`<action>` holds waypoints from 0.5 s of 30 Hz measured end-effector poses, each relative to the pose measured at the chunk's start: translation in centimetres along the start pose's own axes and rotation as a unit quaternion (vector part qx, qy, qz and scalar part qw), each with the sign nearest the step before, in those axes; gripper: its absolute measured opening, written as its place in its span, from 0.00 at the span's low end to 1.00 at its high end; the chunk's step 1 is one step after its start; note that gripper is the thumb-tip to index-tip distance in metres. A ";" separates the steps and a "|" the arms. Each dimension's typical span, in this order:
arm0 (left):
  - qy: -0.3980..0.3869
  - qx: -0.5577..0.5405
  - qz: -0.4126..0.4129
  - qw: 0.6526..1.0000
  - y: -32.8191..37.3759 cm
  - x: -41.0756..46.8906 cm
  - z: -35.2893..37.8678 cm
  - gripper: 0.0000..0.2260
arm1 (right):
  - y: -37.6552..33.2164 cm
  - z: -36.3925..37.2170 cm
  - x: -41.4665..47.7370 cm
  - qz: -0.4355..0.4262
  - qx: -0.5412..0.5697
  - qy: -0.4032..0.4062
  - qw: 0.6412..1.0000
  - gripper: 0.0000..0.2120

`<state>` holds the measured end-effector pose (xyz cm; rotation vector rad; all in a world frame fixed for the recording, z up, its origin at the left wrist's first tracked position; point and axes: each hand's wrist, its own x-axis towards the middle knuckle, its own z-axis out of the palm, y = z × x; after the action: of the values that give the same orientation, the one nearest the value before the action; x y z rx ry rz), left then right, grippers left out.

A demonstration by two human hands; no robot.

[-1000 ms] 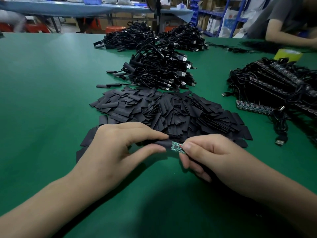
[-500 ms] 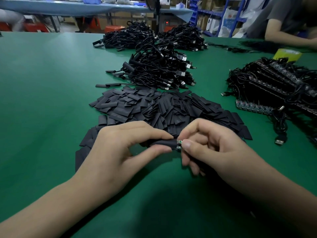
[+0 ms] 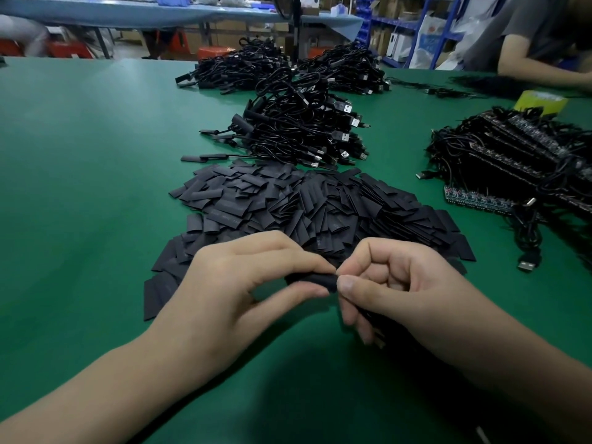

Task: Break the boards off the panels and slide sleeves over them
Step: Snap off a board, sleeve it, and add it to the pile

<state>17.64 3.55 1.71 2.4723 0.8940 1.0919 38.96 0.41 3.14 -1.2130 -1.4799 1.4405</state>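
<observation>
Sleeve (image 3: 312, 279) hangs just above the green surface (image 3: 80, 155), pinched between the left hand's (image 3: 250, 277) thumb and forefinger, while the right hand (image 3: 400, 290), fingers curled, pinches its other end. No board shows, so it is probably fully covered and this piece nearly done. Much seems left: a pile (image 3: 304, 206) of loose sleeves lies just behind, and panels (image 3: 474, 200) wait at right under cables (image 3: 512, 155). Farther back are a heap (image 3: 301, 133) of leads, someone's arm (image 3: 538, 70), a blue table (image 3: 160, 14) and shelving (image 3: 413, 24).
</observation>
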 end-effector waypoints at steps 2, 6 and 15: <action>0.018 0.002 -0.008 1.000 0.0 0.1 -0.1 0.08 | -0.2 0.1 0.0 -0.003 0.018 -0.003 1.000 0.10; 0.068 -0.008 -0.039 0.997 -0.1 0.2 0.0 0.08 | -0.4 -0.1 0.0 0.002 0.041 -0.001 0.999 0.14; 0.129 -0.022 -0.102 0.986 0.1 0.1 0.6 0.17 | 0.4 1.0 -0.4 -0.092 -0.057 0.096 0.989 0.06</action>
<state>18.15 3.55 1.46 2.1772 1.1549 1.3601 38.18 -0.31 2.67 -1.2121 -1.5133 1.0989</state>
